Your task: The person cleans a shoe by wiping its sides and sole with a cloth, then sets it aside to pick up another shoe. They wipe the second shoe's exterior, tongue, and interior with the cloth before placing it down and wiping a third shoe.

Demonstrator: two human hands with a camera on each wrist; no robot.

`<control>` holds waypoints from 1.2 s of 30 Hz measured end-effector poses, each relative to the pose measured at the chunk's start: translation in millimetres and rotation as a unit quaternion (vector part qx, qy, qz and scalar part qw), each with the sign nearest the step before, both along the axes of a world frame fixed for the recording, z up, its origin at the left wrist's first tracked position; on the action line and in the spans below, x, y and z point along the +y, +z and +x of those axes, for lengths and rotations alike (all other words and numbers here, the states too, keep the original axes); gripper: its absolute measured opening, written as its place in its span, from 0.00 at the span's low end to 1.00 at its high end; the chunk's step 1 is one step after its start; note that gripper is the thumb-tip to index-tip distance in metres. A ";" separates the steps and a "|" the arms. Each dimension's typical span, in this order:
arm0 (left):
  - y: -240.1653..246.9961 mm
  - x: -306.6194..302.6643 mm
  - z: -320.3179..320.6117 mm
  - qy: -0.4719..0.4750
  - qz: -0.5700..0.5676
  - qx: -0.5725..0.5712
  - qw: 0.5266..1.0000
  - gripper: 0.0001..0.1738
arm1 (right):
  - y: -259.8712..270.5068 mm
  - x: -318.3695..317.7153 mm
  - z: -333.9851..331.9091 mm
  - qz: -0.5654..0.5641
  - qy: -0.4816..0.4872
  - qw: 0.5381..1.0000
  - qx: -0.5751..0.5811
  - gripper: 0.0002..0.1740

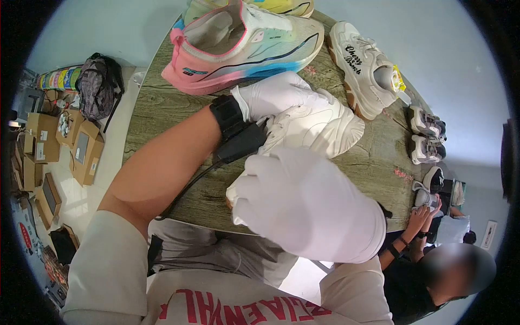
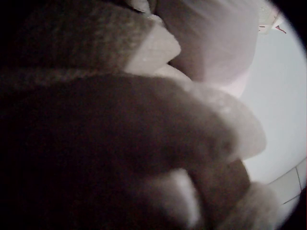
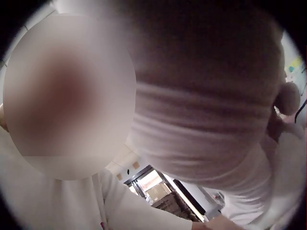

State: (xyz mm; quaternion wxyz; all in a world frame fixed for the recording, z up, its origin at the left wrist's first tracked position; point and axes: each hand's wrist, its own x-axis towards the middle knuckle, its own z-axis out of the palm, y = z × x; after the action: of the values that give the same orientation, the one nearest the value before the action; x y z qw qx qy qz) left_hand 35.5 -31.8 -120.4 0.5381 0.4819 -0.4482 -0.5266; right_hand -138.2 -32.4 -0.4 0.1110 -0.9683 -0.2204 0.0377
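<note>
A white shoe [image 1: 325,127] lies at the middle of the wooden table, its ridged sole edge toward the right. My left hand [image 1: 276,96], in a white glove, grips its far side, with the fingertips hidden. Over the near part of the shoe is my gloved right hand [image 1: 309,200], fingers curled round it; a pale edge shows beneath them. The left wrist view is dark and blurred, with a gloved hand [image 2: 192,124] close to the lens. White glove fabric of the right hand [image 3: 206,96] fills much of the right wrist view.
Behind stands a large pink, white and blue shoe [image 1: 254,51]. A white lettered shoe [image 1: 363,67] is at the back right, with grey shoes [image 1: 428,135] beyond it. At lower right another person [image 1: 422,276] handles a shoe. Boxes [image 1: 86,151] and a backpack [image 1: 100,86] are at left.
</note>
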 end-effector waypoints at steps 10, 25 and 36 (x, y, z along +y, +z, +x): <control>-2.6 -1.4 1.0 -0.002 0.009 0.028 1.000 0.19 | 8.8 -3.1 7.7 0.055 0.001 0.997 -0.048 0.06; -2.3 1.2 4.2 0.002 0.037 -0.031 0.999 0.18 | 8.8 -83.0 0.5 0.145 -0.204 0.967 0.047 0.07; -21.3 -7.3 4.9 -0.002 0.018 -0.007 1.000 0.17 | 4.9 -87.2 4.4 0.184 -0.147 0.967 0.099 0.06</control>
State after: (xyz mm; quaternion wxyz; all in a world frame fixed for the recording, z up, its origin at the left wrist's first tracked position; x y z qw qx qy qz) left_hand 40.4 -39.1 -141.8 0.5249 0.4947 -0.4433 -0.5321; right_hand -133.8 -119.6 4.5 0.3127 -0.9446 -0.0663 0.0750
